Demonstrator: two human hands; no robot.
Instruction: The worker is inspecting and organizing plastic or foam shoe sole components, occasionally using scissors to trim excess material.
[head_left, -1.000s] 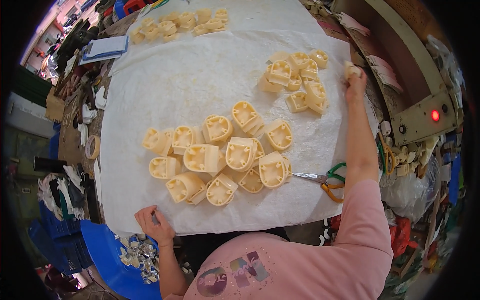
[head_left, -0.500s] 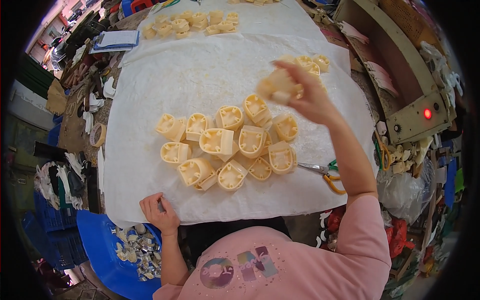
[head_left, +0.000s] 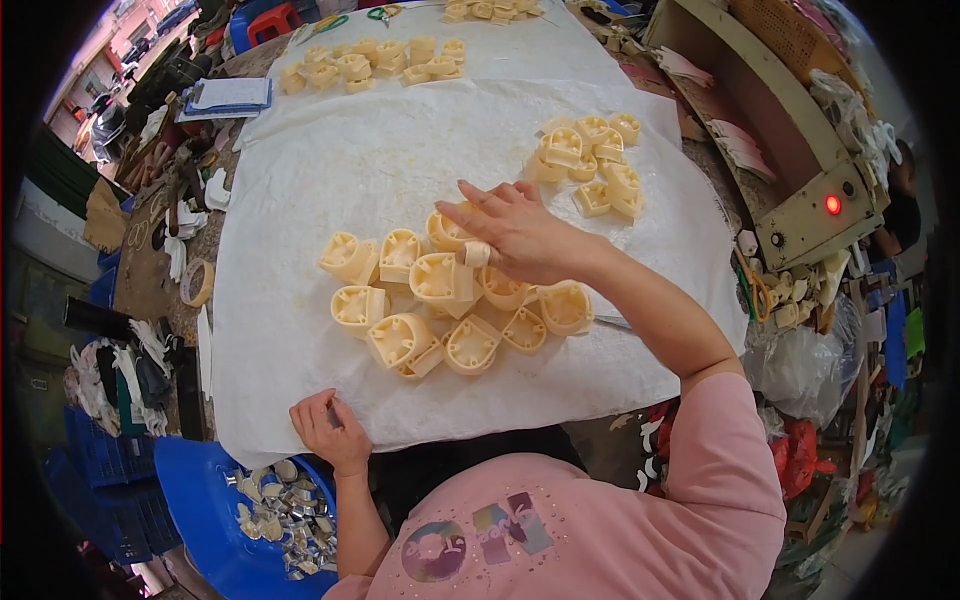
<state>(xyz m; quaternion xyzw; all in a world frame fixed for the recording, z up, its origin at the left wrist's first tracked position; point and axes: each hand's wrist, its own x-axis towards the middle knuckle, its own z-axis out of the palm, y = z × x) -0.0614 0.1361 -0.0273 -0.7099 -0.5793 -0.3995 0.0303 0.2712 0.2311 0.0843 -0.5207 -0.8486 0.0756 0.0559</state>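
Observation:
Cream plastic pieces (head_left: pixel 400 340), rounded at one end with small pegs inside, lie in a loose cluster on the white cloth (head_left: pixel 300 170) in front of me. My right hand (head_left: pixel 525 235) reaches over the cluster's far right side, fingers spread and touching or just above the pieces there; it hides several of them. Its thumb has a pale covering on it. At the cloth's near left edge rests my left hand (head_left: pixel 333 432), fingers curled round a small dark grey piece (head_left: pixel 334 414) whose kind I cannot make out. A second group of cream pieces (head_left: pixel 590 155) sits farther right.
Scissors with green and orange handles (head_left: pixel 757 290) lie at the right. More cream pieces (head_left: pixel 370 60) and a clipboard (head_left: pixel 228 97) are at the back. A blue tub (head_left: pixel 200 500) holding shiny metal scraps stands below left. A metal machine with a red light (head_left: pixel 825 205) borders the right.
My right hand has moved from the far right group back left to the near cluster. The cream pieces it carried are out of it. My left hand stays at the cloth's edge.

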